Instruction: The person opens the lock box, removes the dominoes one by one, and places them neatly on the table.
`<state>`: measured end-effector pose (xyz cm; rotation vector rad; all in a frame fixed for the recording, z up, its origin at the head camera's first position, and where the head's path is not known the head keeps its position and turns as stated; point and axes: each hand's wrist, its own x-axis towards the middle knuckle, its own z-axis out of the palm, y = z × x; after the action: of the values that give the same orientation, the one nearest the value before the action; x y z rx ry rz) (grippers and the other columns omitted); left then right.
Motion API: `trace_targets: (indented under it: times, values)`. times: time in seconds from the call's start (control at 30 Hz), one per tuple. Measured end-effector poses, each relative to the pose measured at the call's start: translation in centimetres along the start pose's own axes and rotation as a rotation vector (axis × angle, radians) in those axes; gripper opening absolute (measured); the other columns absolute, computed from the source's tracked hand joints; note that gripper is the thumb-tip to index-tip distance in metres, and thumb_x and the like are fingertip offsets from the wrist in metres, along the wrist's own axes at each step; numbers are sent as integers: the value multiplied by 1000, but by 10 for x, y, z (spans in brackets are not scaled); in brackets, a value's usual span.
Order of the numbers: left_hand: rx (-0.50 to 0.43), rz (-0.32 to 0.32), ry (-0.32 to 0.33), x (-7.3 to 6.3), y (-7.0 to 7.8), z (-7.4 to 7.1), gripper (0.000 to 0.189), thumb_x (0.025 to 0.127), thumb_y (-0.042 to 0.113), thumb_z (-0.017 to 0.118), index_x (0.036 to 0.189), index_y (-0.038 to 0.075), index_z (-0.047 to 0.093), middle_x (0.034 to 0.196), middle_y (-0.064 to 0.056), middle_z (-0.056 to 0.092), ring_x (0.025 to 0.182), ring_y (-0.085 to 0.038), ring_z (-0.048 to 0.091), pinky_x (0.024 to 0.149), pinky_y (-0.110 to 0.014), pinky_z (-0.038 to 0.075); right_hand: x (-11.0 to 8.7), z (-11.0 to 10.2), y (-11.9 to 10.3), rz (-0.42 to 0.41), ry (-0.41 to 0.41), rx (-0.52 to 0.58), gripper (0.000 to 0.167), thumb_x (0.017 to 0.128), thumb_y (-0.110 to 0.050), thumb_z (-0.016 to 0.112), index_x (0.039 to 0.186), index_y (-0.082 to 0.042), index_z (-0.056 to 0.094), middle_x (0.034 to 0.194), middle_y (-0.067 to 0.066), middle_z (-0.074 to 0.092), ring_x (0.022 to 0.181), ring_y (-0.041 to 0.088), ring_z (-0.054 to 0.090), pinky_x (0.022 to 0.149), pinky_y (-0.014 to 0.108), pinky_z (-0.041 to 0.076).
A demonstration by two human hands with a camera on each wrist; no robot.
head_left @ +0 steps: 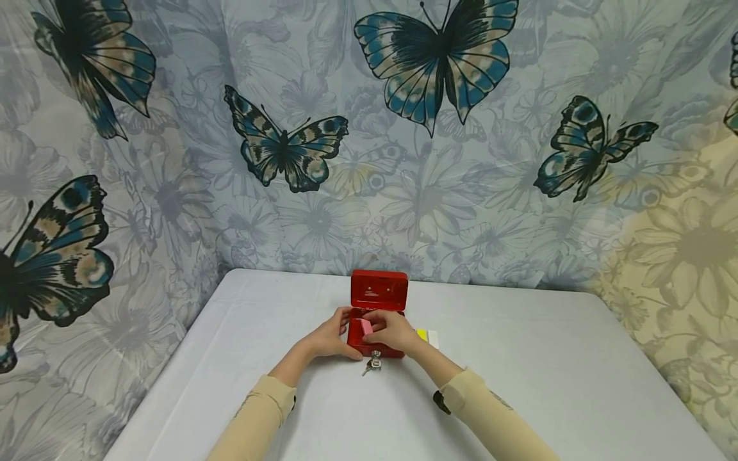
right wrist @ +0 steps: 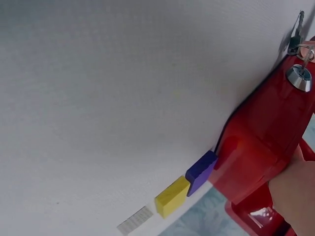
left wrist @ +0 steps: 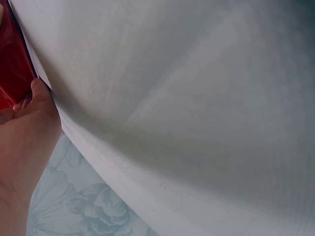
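Observation:
A red metal cash box [head_left: 393, 353] stands on the table with its lid [head_left: 378, 291] raised. My left hand [head_left: 330, 335] grips its left side, the thumb by the front corner. Over the inside of the box, my right hand [head_left: 394, 331] pinches a small pink block [head_left: 366, 327]; whether the block touches the bottom cannot be told. At the box's front, keys [head_left: 368, 367] hang from the lock [right wrist: 299, 77]. To the right of the box, a purple block [right wrist: 201, 171], a yellow block [right wrist: 172, 196] and a pale striped piece [right wrist: 135, 221] lie in a row.
A white cloth covers the table [head_left: 519, 384]. Behind it hangs a floral curtain [head_left: 426, 205] with large butterflies, close to the table's back edge. The raised lid stands at the back of the box.

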<state>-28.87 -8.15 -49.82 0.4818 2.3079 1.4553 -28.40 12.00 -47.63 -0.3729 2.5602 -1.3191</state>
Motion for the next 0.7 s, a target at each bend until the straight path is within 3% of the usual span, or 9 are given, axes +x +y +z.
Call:
trace_targets:
  times: [0.4,0.7]
  values:
    - [17,-32,4,2,-3,1,102,70,17,89,147,6,23,152,-17,32,140,-34,33,114,-44,29,-12,-10,-2,70,52,205,47,82,-13,78,126,-6,63,112,9,67,97,24,64,85,41,57]
    - [6,-6,12,3,-3,2,103,69,15,89,147,2,23,151,-17,33,140,-33,32,115,-43,29,-22,-18,3,104,88,338,45,84,-10,74,127,-5,62,119,10,64,102,25,63,87,42,55]
